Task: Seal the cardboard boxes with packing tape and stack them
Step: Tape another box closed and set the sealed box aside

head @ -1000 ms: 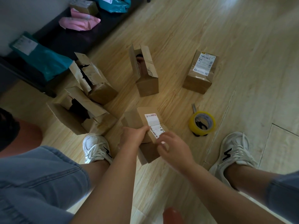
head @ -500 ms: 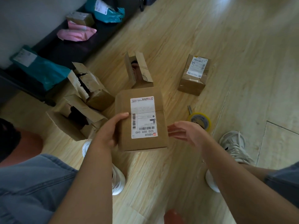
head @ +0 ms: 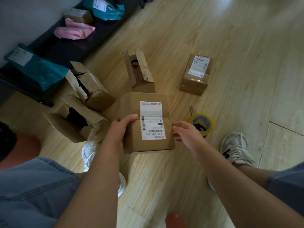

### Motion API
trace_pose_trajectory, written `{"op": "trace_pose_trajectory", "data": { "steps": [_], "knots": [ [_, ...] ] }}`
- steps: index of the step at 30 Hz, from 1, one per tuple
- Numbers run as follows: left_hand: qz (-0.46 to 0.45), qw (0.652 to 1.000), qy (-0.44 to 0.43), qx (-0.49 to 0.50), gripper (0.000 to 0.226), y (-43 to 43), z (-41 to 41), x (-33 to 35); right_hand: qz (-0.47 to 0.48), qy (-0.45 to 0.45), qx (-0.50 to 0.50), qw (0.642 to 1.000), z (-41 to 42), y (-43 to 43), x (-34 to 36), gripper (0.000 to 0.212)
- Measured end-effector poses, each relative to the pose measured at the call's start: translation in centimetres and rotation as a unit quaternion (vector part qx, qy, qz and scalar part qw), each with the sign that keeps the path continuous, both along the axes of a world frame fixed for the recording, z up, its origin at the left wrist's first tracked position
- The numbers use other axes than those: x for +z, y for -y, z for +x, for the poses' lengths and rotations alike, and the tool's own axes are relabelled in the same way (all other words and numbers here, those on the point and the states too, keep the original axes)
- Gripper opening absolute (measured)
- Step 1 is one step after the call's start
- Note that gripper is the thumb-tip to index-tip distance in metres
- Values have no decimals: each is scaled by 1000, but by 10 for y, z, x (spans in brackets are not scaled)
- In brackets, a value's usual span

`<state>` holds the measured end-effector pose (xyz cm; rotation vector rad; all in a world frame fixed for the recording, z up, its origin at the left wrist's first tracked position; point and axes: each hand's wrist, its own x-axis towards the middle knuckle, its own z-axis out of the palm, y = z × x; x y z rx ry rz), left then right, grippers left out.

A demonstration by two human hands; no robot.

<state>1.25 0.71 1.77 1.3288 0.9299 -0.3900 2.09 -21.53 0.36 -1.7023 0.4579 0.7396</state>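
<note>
Over the middle of the floor, the labelled box is gripped at its left side by the left hand, the right hand loose and empty at its right edge; best press its flaps flush before fetching the tape roll just beside.

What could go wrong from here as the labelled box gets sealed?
The left hand alone grips the labelled box by one edge; the right hand is only at its other edge, so it may tip. The tape roll sits over the scissors, so grabbing it blind risks a nick. Tape could cover the label.
</note>
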Motion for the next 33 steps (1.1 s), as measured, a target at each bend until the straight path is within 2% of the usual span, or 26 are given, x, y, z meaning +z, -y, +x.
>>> {"op": "trace_pose_trajectory", "data": {
  "steps": [2,5,8,10,14,15,20,23,25,30,33],
  "knots": [
    [72,997,9,0,88,12,5,-3,-52,38,9,998,-1,-5,0,35],
    [166,985,36,-6,79,32,12,-5,-40,78,45,995,-2,-11,-4,43],
    [235,971,30,-15,75,50,13,-8,-3,56,117,992,-4,-17,-9,40],
    [234,971,36,-20,73,56,12,-16,5,34,156,987,-6,-20,-15,45],
    [172,984,28,-31,37,55,3,-34,17,9,147,989,-8,-17,-28,61],
    [172,984,35,-31,34,54,0,-36,12,9,140,990,-7,-14,-31,63],
    [190,974,111,-58,46,56,-2,-39,5,35,105,994,11,-7,-33,56],
    [212,962,123,-120,56,61,-2,-45,-43,59,100,992,20,-7,-39,63],
    [254,944,124,-169,61,63,-4,-53,-90,77,119,986,22,-8,-43,69],
    [384,885,87,-249,60,61,-10,-66,-152,122,153,969,21,-10,-47,67],
    [388,878,72,-270,60,58,-6,-66,-163,118,151,968,24,-9,-50,67]
  ]
}}
